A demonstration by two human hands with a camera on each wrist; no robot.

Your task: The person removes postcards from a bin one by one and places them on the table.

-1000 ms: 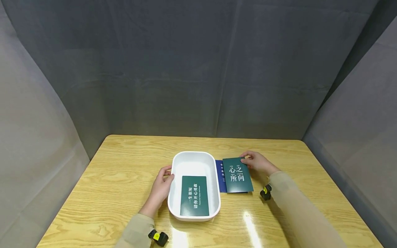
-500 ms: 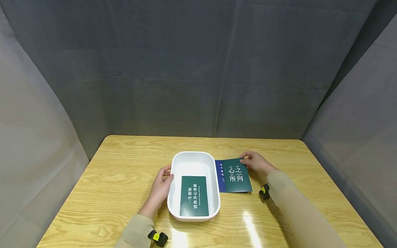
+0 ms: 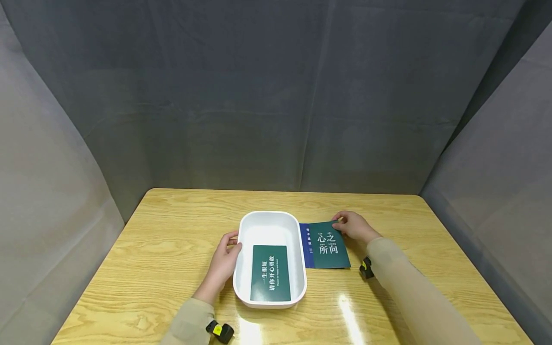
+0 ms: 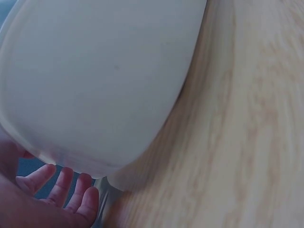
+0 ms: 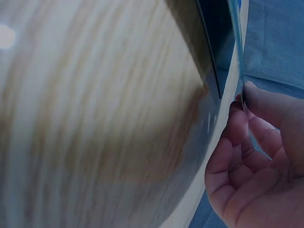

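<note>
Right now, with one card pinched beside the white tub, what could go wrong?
The right hand pinches only the far corner of the green card, so it may slip or bend. The blue card beneath might drag along. The left hand merely rests against the white tub, which could slide.

A tray (image 3: 267,221) sits mid-desk (image 3: 164,230) with one booklet (image 3: 270,272) lying in it. Just right of the tray, a second booklet (image 3: 329,245) lies atop a third (image 3: 305,244).
</note>
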